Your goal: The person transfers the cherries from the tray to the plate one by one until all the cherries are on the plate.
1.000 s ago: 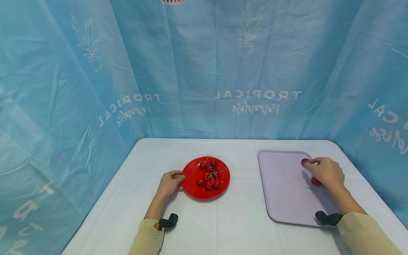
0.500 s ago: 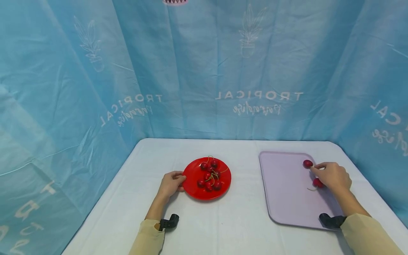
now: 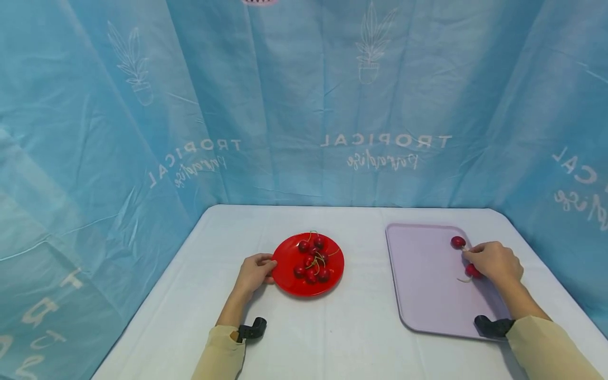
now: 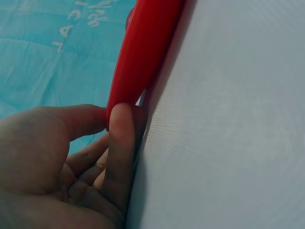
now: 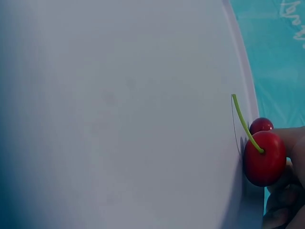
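Observation:
My left hand pinches the left rim of a red plate. The left wrist view shows the thumb at the upper edge and a finger under the plate. Several cherries with green stems, one of them a cherry at the back, lie on it. Over the right side of a pale purple tray, the fingertips of my right hand pinch at the stem of the far cherry. A nearer cherry lies partly behind that hand; its green stem shows beside the cherry in the right wrist view.
A white cloth-covered table lies under plate and tray, with white surface between them. A blue printed curtain hangs close behind and at both sides. Black wrist mounts stick out from the sleeves.
The right fingertips have shifted from the far cherry itself slightly right and nearer, to its stem side. The nearer cherry's stem shows more now. The left hand and plate have stayed put.

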### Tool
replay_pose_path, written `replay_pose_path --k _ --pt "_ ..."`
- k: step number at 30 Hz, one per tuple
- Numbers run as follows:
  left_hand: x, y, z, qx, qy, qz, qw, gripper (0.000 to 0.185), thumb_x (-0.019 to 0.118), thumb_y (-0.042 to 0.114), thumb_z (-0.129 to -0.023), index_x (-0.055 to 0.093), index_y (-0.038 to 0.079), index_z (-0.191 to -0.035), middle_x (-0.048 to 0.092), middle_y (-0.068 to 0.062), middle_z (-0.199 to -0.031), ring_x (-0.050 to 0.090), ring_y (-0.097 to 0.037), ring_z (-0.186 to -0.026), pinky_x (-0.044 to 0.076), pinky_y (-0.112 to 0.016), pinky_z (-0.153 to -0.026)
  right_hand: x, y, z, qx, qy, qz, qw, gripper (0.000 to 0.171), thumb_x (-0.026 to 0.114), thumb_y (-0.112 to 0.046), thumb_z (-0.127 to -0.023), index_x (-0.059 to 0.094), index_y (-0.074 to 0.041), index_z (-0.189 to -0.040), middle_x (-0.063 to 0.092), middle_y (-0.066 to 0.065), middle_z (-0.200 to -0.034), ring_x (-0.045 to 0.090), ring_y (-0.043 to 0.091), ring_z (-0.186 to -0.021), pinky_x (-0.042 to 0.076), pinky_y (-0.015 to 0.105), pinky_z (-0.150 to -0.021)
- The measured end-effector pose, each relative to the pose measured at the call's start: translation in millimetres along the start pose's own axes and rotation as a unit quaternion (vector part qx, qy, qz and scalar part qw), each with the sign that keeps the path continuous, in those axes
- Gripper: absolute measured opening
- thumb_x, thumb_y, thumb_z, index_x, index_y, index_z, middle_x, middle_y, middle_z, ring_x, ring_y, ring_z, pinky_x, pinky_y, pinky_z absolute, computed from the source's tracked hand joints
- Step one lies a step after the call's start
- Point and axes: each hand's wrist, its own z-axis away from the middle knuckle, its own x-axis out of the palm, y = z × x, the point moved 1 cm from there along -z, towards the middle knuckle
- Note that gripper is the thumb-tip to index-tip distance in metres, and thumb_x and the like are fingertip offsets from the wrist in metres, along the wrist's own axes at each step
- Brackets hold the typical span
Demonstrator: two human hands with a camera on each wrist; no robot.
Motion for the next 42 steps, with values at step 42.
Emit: replay_pose_path --k 42 --pt "-0.4 -3.5 0.9 0.01 0.001 0.004 0.9999 0.033 0.064 0.015 -0.092 0.061 -0.001 -0.121 0.067 -0.011 -0.097 0.063 -0.019 -0.06 0.057 -0.03 -0.06 -5.2 5.5 7.8 -0.027 0.012 -0.033 0.999 0.044 0.067 -0.03 -0.088 0.065 0.01 -0.103 0.063 0.029 -0.094 0.058 0.043 -0.083 0.046 0.044 -0.057"
